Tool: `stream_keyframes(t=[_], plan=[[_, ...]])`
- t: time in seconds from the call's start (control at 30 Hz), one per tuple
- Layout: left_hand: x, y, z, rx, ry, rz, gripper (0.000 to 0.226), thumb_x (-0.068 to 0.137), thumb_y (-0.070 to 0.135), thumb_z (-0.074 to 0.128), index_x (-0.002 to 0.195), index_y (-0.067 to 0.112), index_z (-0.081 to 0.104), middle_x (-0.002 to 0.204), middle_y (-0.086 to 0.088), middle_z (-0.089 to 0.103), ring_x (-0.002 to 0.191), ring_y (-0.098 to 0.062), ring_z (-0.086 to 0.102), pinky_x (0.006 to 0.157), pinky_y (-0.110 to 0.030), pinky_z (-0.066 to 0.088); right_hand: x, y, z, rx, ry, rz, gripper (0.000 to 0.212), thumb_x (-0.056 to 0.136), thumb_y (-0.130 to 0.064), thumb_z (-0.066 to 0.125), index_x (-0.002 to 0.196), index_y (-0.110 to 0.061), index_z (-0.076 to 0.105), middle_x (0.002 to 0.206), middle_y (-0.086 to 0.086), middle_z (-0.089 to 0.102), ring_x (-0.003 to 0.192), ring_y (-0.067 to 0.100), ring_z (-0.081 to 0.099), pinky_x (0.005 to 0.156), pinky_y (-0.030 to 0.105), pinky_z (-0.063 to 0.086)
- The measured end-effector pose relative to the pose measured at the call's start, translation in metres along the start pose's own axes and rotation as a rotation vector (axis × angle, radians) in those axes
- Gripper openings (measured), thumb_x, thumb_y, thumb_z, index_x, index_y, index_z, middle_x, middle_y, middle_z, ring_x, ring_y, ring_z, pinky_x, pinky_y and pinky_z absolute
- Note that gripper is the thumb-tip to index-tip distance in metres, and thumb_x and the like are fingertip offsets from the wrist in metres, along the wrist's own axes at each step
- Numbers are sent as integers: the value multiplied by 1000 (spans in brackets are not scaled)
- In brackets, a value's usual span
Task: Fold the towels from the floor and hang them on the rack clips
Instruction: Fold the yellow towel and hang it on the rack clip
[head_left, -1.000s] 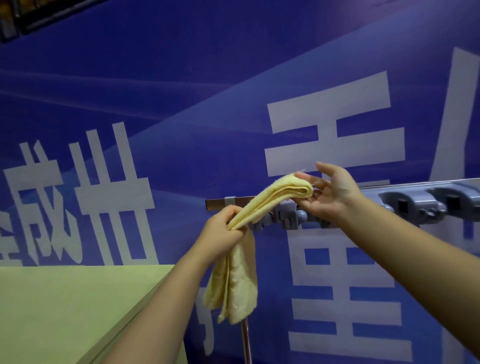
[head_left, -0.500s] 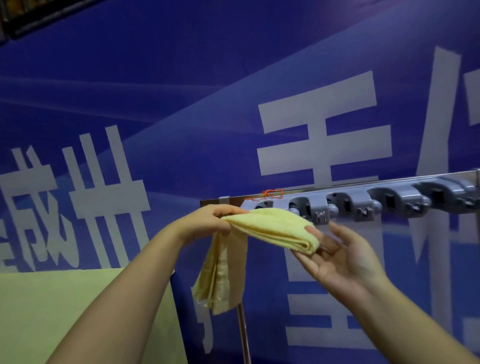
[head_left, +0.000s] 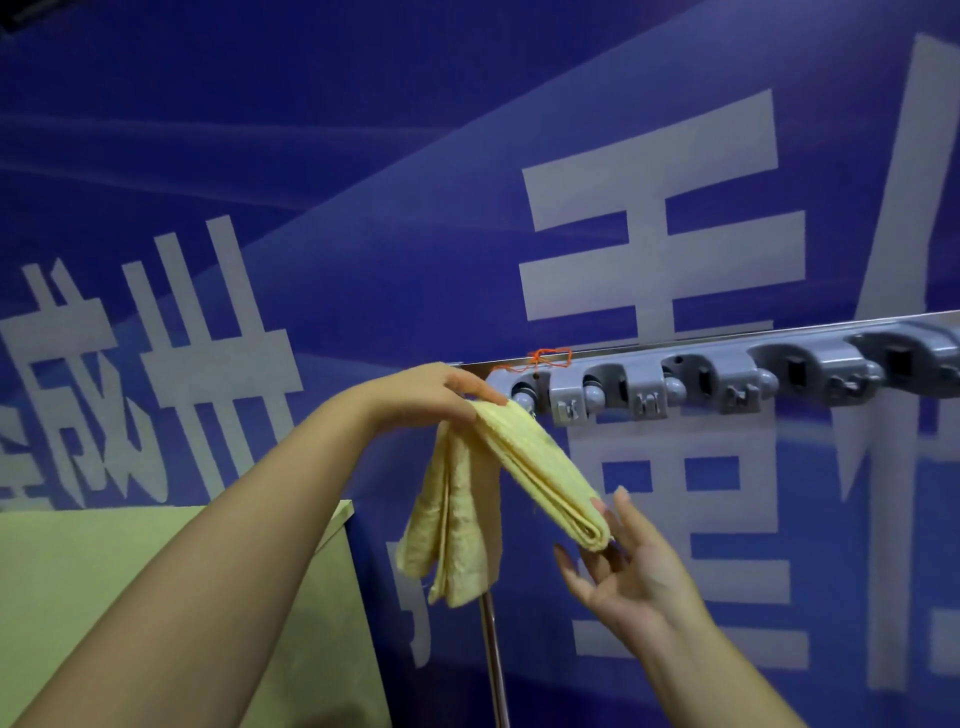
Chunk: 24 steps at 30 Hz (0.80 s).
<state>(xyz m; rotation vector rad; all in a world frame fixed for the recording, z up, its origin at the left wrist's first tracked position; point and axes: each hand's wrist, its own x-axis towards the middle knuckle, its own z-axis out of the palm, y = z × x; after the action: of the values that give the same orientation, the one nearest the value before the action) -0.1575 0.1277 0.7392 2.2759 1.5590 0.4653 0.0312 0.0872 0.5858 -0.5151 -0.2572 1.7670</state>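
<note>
Towel (head_left: 524, 457), pale yellow and folded into a thick strip, hangs in the air just below the left end of the grey clip rack (head_left: 727, 371). Its top bend sits right under the rack's leftmost clip (head_left: 524, 392); whether cloth and clip touch cannot be told. From that bend one folded length slopes down and to the right, away from the rack, and the other layers drop straight down in loose flaps in front of the rack's metal pole (head_left: 493, 660).

The left hand (head_left: 436, 392) holds the towel at the top bend, just left of the rack's end, with the fingers extended over the cloth and the thumb hidden beneath it, so the grip reads as a pinch. The right hand (head_left: 623, 566) is below the rack and to the right of the pole, palm up, fingers spread and straight, with the fingertips (head_left: 597, 512) under and against the folded lower end of the sloping length.

A short piece of orange thread (head_left: 550, 356) is tied on the rail at the rack's left end. Further clips run to the right along the rack, none holding anything. Behind the rack stands a blue banner (head_left: 363, 156) with large white characters. Below and left of the rack lies a light green tabletop (head_left: 104, 597).
</note>
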Motion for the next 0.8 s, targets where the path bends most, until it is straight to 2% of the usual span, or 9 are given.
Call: stream_keyframes(t=[0.1, 0.27, 0.37, 0.43, 0.5, 0.57, 0.6, 0.7, 0.8], plan=[[4, 9, 6, 89, 18, 14, 47, 75, 19, 54, 120, 20, 65, 107, 5, 56, 100, -12, 55, 77, -17, 45, 15, 8, -5, -42, -2, 30, 9, 88, -11, 60, 94, -5, 63, 90, 13, 63, 79, 21, 59, 77, 43, 49], [4, 14, 17, 174, 5, 9, 39, 87, 12, 50, 125, 12, 60, 113, -1, 48, 106, -15, 49, 81, -17, 42, 39, 25, -18, -167, -5, 77, 26, 87, 4, 55, 109, -5, 63, 98, 18, 63, 81, 23, 59, 69, 39, 51], [1, 20, 22, 131, -15, 22, 43, 71, 24, 42, 102, 1, 61, 100, -8, 43, 92, -17, 42, 68, -18, 35, 49, 29, -20, -206, -18, 99, 31, 86, 7, 55, 113, -5, 61, 99, 19, 64, 80, 25, 63, 65, 38, 55], [2, 23, 27, 94, -29, -10, 21, 74, 20, 42, 92, 12, 52, 98, -8, 38, 88, -17, 35, 63, -20, 29, 54, 30, -22, -231, -26, 104, 30, 86, 6, 55, 113, -7, 61, 101, 20, 66, 81, 27, 67, 58, 36, 58], [4, 23, 29, 56, 1, -45, 10, 82, 20, 44, 89, 14, 49, 96, -8, 39, 87, -17, 35, 65, -22, 30, 54, 32, -24, -246, -36, 103, 29, 86, 6, 56, 111, -8, 62, 102, 21, 67, 81, 28, 68, 61, 39, 58], [4, 17, 30, -33, 60, -72, 30, 81, 37, 48, 84, 9, 58, 90, -6, 52, 86, -18, 47, 73, -27, 39, 53, 34, -24, -276, -55, 93, 30, 85, 7, 56, 110, -9, 63, 101, 20, 68, 82, 27, 68, 68, 40, 57], [3, 14, 32, -120, 91, -91, 40, 83, 45, 49, 93, 10, 66, 90, -1, 58, 88, -17, 54, 80, -29, 42, 50, 35, -23, -330, -62, 76, 29, 85, 6, 56, 110, -9, 63, 98, 18, 69, 82, 25, 66, 70, 38, 56], [-1, 4, 45, -380, 211, -75, 61, 94, 61, 27, 119, 20, 64, 100, 11, 61, 97, -3, 55, 91, -29, 41, 47, 36, -14, -722, -34, -118, 20, 90, -9, 59, 108, -13, 66, 105, 9, 68, 89, 18, 61, 77, 34, 48], [-1, -5, 59, -622, 309, -47, 67, 94, 62, 17, 121, 20, 62, 104, 3, 68, 98, -8, 63, 80, -25, 47, 45, 28, 5, -1063, -49, -497, 26, 95, -35, 49, 117, -28, 61, 138, -1, 47, 124, 15, 46, 101, 37, 41]])
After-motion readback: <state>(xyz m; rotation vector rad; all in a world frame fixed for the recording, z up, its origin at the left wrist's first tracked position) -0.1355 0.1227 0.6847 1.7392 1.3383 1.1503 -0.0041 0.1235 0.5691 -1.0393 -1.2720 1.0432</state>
